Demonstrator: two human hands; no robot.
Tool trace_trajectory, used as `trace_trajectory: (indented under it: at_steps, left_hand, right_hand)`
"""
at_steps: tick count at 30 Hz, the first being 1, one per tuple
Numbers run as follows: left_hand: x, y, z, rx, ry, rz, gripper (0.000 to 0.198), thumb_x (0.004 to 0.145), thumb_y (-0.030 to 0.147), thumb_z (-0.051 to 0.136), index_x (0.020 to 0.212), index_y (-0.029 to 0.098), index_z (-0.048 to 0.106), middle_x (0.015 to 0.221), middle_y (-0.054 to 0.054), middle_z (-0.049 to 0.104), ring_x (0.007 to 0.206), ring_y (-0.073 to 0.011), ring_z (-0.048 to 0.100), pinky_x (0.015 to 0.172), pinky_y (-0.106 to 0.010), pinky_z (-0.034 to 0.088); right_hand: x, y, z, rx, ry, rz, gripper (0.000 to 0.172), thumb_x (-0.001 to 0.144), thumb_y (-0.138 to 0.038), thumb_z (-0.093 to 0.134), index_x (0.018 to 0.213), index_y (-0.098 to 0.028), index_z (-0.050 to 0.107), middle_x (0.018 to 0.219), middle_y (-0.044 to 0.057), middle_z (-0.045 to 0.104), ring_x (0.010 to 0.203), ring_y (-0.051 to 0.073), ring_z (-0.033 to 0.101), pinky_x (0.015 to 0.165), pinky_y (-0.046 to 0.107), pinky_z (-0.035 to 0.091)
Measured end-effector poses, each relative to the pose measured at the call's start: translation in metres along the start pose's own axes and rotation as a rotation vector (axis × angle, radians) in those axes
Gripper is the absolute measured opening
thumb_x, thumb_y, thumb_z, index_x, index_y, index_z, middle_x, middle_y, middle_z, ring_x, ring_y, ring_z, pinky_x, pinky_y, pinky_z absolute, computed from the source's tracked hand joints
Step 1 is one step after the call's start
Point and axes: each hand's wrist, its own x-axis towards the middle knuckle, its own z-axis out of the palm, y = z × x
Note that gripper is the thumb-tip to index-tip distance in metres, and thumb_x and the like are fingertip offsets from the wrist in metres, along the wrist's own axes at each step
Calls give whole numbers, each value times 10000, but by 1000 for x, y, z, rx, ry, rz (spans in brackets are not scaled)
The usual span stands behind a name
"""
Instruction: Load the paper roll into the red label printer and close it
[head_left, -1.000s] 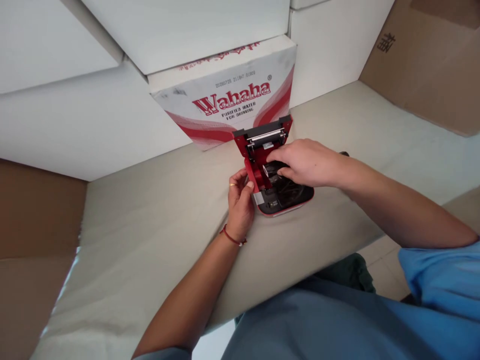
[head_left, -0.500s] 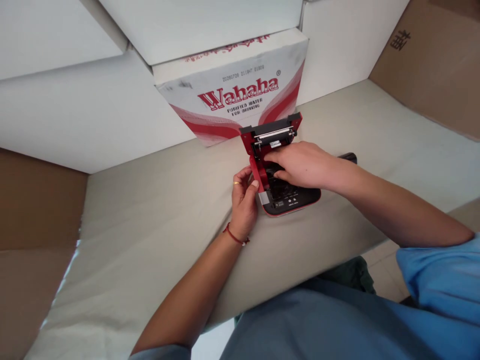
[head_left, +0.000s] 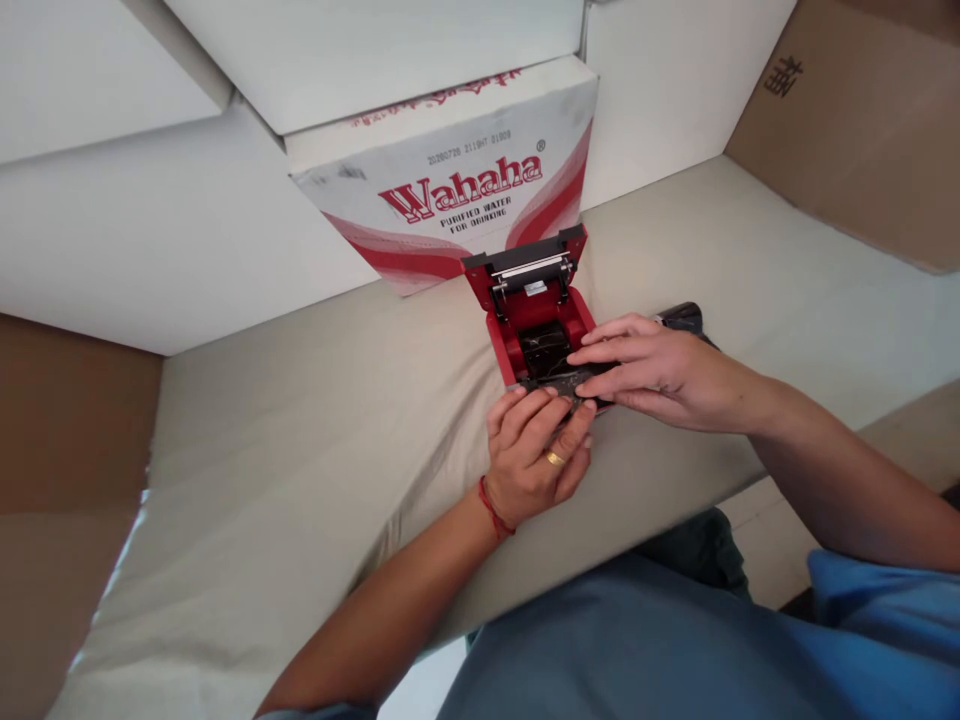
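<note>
My left hand [head_left: 536, 455] curls its fingers together on the printer's [head_left: 536, 320] near edge; grip unclear. My right hand [head_left: 660, 370] lays slightly spread fingers flat on its front. The red printer sits on the table [head_left: 300, 430], lid up, box [head_left: 450, 190] behind.

Wide bare room is left on the surface [head_left: 285, 450] to the left and near. Beyond the printer [head_left: 536, 335], passage is blocked by its raised lid [head_left: 525, 268] and the Wahaha carton [head_left: 450, 190]. To its right, a dark object [head_left: 679, 316] is found.
</note>
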Motion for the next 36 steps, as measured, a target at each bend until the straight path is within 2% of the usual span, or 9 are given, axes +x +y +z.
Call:
trace_trajectory:
  at_steps: [2,4,7,11,17,21,25,31,36]
  left_hand:
    - [2,2,0,53,-11,21,298,987,166,694,1268,207,784,1069,-68,819,1105,-231,727,1174,-410,465]
    - [3,1,0,81,-6,47,294,976,142,699,1248,202,792,1043,-68,831,1051,-222,735,1117,-397,477]
    - [5,0,-1,106,0,69,292,976,142,692,1240,220,789,1026,-58,840,1028,-220,738,1065,-389,491]
    - [5,0,-1,125,-18,72,315,965,117,677,1245,208,788,1028,-71,833,1047,-227,726,1063,-395,492]
    - [1,1,0,108,-41,54,397,940,131,709,1320,211,792,1068,-85,812,1113,-243,698,1098,-408,471]
    - [1,1,0,116,-42,61,364,942,122,706,1284,201,804,1071,-94,800,1116,-239,688,1109,-404,472]
    - [2,1,0,136,-49,60,348,937,106,710,1255,207,811,1058,-92,787,1110,-236,683,1125,-407,475]
    - [0,3,3,126,-21,40,329,937,117,712,1229,239,802,1047,-70,774,1095,-222,674,1148,-409,475]
    - [-2,-1,0,44,-38,-10,454,901,158,743,1339,277,751,1094,-54,772,1086,-230,691,1134,-429,508]
  right_hand:
    - [10,2,-3,57,146,105,194,1081,-275,708,1170,-295,879,1320,46,865,1259,240,777,1095,429,638]
    - [25,12,-5,69,414,299,210,1110,-362,676,1175,-298,865,1237,40,878,1136,221,815,1048,409,653]
    - [53,39,-1,40,680,479,391,1143,-579,567,1285,-310,812,1284,43,850,1180,232,801,1057,412,647]
    - [82,60,10,206,567,405,586,1126,-744,458,1351,-314,787,1352,18,825,1310,233,764,1162,428,598]
    - [63,27,14,227,515,388,684,1115,-778,437,1014,-281,897,1108,32,897,1180,234,827,1169,433,583]
    - [29,15,20,122,455,236,550,1165,-640,462,1111,-307,896,1236,34,892,1301,241,805,1295,498,488]
    - [8,14,33,-24,403,131,426,1188,-422,468,1179,-282,871,1280,47,879,1293,223,811,1254,484,537]
    - [4,9,39,-220,367,119,307,1126,-199,554,1177,-255,852,1262,41,881,1262,203,824,1218,424,571]
    - [4,7,43,-168,400,110,327,1109,-159,536,1235,-233,829,1277,76,879,1290,227,813,1136,430,629]
